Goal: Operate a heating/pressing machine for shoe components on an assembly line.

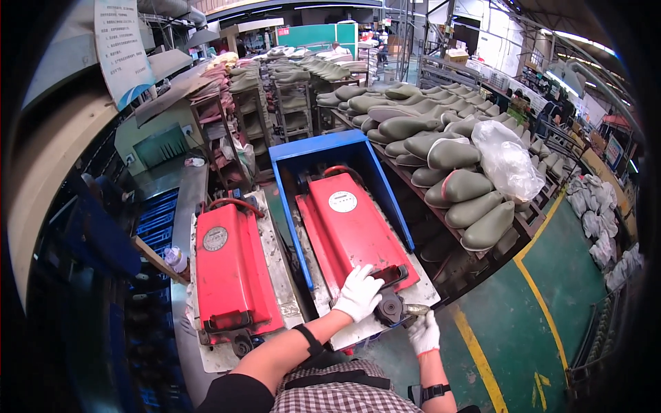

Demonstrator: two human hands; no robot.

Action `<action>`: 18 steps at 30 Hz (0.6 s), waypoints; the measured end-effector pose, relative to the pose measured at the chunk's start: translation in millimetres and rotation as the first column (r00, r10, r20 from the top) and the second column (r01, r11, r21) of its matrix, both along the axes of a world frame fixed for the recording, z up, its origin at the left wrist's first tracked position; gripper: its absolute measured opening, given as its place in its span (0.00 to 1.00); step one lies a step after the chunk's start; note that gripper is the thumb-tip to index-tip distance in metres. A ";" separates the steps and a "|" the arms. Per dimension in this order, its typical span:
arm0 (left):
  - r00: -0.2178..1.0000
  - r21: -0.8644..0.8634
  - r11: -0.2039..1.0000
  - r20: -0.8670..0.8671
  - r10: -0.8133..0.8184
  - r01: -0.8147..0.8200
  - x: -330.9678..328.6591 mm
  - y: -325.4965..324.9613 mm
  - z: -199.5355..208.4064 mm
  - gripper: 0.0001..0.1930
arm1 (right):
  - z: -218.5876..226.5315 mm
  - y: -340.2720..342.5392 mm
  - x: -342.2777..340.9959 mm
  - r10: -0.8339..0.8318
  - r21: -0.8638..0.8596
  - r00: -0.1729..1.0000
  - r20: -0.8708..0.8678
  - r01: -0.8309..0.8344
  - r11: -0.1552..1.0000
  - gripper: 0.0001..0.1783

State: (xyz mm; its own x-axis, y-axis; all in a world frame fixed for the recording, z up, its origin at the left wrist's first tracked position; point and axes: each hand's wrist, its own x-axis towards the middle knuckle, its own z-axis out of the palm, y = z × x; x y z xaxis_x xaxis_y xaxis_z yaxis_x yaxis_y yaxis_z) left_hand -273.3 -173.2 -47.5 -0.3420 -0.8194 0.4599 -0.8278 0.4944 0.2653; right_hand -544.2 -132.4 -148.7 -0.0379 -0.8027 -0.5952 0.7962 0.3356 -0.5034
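Observation:
My left hand [359, 294], in a white glove, lies on the near end of a red machine cover [354, 219]. Its fingers stretch out beside a black handle [391, 277]. At the near right corner of this machine sits a round black knob [391, 308]. A short, worn greyish-olive handle [416, 310] sticks out to the knob's right. My gloved right hand [424, 335] is closed at the outer end of that handle; its fingertips are partly hidden. The red machine stands on a pale, stained metal base, within a blue metal surround [323, 144].
A second red machine [231, 267] stands to the left, beside a metal bench. Racks of olive-green boots [451, 155] fill the right, with a clear plastic bag [508, 162] on top. Shelves of shoes stand behind. Yellow lines [480, 354] mark the green floor.

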 end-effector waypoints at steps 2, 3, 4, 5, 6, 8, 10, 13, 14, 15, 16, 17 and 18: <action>0.995 0.078 0.995 -0.078 -0.055 0.061 9.8 14.2 11.8 0.26 | -5.8 27.1 14.3 0.130 0.028 0.991 0.021 -0.131 0.991 0.17; 0.991 0.204 0.974 -0.111 -0.078 0.099 18.8 24.7 18.0 0.30 | -5.8 35.9 23.3 0.204 0.145 0.978 -0.033 -0.197 0.970 0.16; 0.984 0.296 0.948 -0.168 -0.066 0.114 30.8 36.2 24.8 0.32 | -3.6 43.5 31.9 0.408 0.122 0.909 -0.087 -0.397 0.910 0.15; 0.968 0.332 0.935 -0.247 -0.039 0.122 47.8 51.9 31.1 0.31 | -0.3 51.8 42.5 0.572 0.177 0.803 -0.167 -0.546 0.819 0.13; 0.976 0.372 0.926 -0.218 0.027 0.058 64.7 65.1 36.1 0.30 | 4.0 55.7 54.5 0.694 0.129 0.696 -0.185 -0.683 0.719 0.12; 0.934 0.322 0.946 -0.331 0.133 -0.021 110.4 94.5 42.9 0.23 | 12.9 60.3 84.1 0.841 0.122 0.456 -0.292 -0.854 0.506 0.15; 0.885 0.273 0.916 -0.287 0.368 -0.292 157.1 134.5 45.8 0.19 | 22.2 60.1 117.3 0.897 0.084 0.243 -0.369 -0.953 0.293 0.18; 0.686 0.130 0.736 -0.284 0.670 -0.664 211.3 191.4 44.0 0.15 | 38.1 53.4 169.9 0.923 0.045 0.107 -0.369 -0.990 0.133 0.21; 0.611 0.159 0.675 -0.312 0.727 -0.721 223.2 208.0 41.9 0.14 | 44.2 53.0 187.1 0.878 0.044 0.019 -0.478 -0.998 0.046 0.21; 0.567 0.178 0.623 -0.283 0.774 -0.761 230.4 222.3 38.7 0.14 | 50.1 54.3 204.8 0.821 0.036 -0.065 -0.567 -0.998 -0.054 0.22; 0.669 0.098 0.696 -0.208 0.713 -0.711 238.1 234.1 37.7 0.14 | 55.9 54.5 222.6 0.813 0.049 -0.064 -0.579 -0.998 -0.043 0.22; 0.700 0.152 0.704 -0.093 0.709 -0.693 241.7 242.1 35.9 0.14 | 60.7 55.0 240.0 0.751 0.049 -0.173 -0.637 -0.982 -0.185 0.23; 0.770 0.144 0.759 0.050 0.636 -0.636 243.0 246.5 34.0 0.14 | 64.3 57.3 256.6 0.674 0.082 -0.293 -0.678 -0.941 -0.327 0.25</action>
